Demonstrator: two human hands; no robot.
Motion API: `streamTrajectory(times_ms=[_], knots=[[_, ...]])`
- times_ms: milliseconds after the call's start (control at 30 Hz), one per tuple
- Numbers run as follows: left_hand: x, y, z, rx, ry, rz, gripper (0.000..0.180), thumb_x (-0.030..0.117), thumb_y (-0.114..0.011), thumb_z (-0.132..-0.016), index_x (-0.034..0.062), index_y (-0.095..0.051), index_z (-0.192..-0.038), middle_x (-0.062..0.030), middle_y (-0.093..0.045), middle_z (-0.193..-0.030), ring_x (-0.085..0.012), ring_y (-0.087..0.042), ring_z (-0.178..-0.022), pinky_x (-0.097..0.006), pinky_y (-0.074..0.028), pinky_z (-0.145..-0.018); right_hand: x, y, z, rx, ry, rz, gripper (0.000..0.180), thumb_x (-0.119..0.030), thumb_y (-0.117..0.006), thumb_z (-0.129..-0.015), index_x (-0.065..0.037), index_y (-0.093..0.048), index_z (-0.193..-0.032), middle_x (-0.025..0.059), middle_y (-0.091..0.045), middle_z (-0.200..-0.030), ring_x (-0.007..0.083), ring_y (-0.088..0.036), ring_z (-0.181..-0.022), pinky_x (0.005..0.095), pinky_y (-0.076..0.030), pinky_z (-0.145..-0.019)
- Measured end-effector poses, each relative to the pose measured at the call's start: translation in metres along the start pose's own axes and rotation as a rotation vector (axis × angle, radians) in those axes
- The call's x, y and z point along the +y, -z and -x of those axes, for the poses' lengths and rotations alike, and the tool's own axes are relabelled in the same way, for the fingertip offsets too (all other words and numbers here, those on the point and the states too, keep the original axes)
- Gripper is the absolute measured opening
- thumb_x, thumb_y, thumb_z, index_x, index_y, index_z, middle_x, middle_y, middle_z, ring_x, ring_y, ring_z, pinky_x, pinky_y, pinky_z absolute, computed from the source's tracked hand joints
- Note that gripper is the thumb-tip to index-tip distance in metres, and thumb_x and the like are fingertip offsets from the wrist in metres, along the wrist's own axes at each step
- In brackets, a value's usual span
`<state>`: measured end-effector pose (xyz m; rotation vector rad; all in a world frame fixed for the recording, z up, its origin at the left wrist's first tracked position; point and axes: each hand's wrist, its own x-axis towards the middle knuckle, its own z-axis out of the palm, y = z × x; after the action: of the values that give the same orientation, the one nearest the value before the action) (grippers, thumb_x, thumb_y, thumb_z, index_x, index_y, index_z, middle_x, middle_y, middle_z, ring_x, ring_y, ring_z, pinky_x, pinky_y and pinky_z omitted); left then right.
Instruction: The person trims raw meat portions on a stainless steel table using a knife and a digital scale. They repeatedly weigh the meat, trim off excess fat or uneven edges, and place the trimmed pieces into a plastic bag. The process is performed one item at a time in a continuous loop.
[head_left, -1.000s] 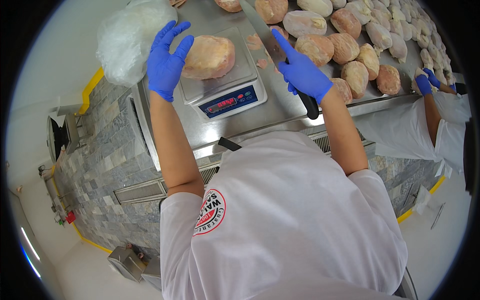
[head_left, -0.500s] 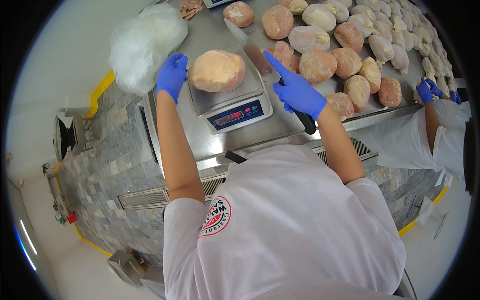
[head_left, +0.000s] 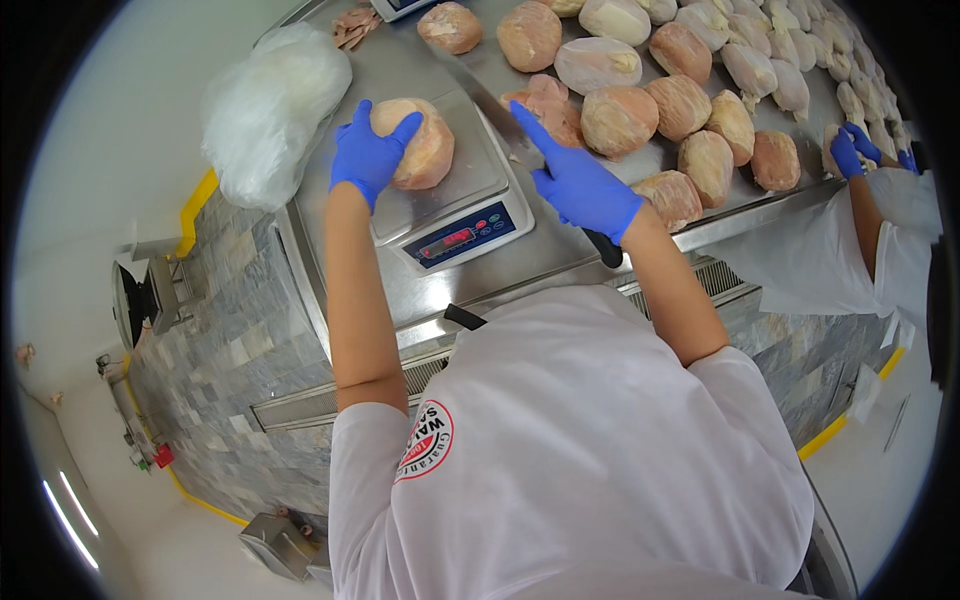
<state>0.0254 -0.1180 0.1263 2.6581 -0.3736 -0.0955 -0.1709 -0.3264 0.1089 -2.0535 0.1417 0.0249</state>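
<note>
**Weighing step: lump on scale**

Left hand (head_left: 372,152) cups the round meat lump (head_left: 420,150) sitting on the digital scale (head_left: 455,205). Right hand (head_left: 580,185) is wrapped around the knife (head_left: 500,115), blade flat on the steel table (head_left: 560,255). Next, likely: read the display, then lift or trim.

A rounded pale-pink meat lump (head_left: 420,148) sits on the scale; a long knife (head_left: 520,150) lies flat beside it.
</note>
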Motion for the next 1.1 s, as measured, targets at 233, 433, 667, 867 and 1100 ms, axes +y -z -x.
streamTrajectory(times_ms=[233, 433, 667, 867, 1100], knots=[[-0.011, -0.005, -0.001, -0.108, -0.186, 0.2, 0.086, 0.043, -0.081, -0.07, 0.0073, -0.047, -0.14, -0.0236, -0.04, -0.14, -0.0373, -0.05, -0.123, -0.042, -0.043, -0.104, -0.014, -0.024, -0.005, 0.01, 0.042, 0.05, 0.079, -0.001, -0.045, -0.088, -0.023, -0.013, -0.156, 0.0228, -0.059, -0.072, 0.0314, -0.059, -0.059, 0.0412, -0.05, -0.066], [-0.001, -0.021, 0.018, 0.092, -0.057, 0.131, 0.085, 0.045, -0.081, -0.071, 0.0063, -0.048, -0.139, -0.0247, -0.043, -0.136, -0.0391, -0.049, -0.124, -0.043, -0.042, -0.105, -0.035, -0.043, -0.016, -0.092, -0.051, 0.041, 0.084, 0.001, -0.046, -0.084, -0.016, -0.007, -0.156, 0.0247, -0.062, -0.075, 0.0363, -0.063, -0.067, 0.0441, -0.05, -0.068], [0.006, -0.024, 0.023, 0.153, -0.052, 0.121, 0.084, 0.045, -0.081, -0.07, 0.0054, -0.049, -0.138, -0.0249, -0.045, -0.134, -0.0393, -0.049, -0.123, -0.043, -0.042, -0.104, -0.027, -0.058, -0.075, -0.005, 0.048, 0.155, 0.085, -0.001, -0.047, -0.083, -0.012, -0.004, -0.156, 0.0257, -0.066, -0.085, 0.0387, -0.065, -0.07, 0.0451, -0.052, -0.063], [0.004, -0.022, 0.029, 0.169, -0.026, 0.232, 0.082, 0.033, -0.084, -0.069, 0.0061, -0.048, -0.138, -0.0213, -0.042, -0.138, -0.0377, -0.049, -0.123, -0.043, -0.044, -0.103, -0.018, -0.056, -0.038, -0.185, -0.165, -0.197, 0.08, -0.003, -0.043, -0.087, -0.019, -0.006, -0.156, 0.0233, -0.066, -0.091, 0.0284, -0.064, -0.06, 0.0393, -0.055, -0.058], [-0.022, -0.003, 0.0, -0.071, -0.403, 0.323, 0.078, 0.027, -0.08, -0.075, 0.0051, -0.045, -0.141, -0.0176, -0.051, -0.136, -0.0313, -0.052, -0.124, -0.04, -0.043, -0.103, -0.002, -0.026, -0.038, -0.094, -0.157, -0.07, 0.079, -0.003, -0.044, -0.088, -0.023, -0.009, -0.157, 0.0192, -0.064, -0.081, 0.026, -0.058, -0.052, 0.0361, -0.053, -0.055]])
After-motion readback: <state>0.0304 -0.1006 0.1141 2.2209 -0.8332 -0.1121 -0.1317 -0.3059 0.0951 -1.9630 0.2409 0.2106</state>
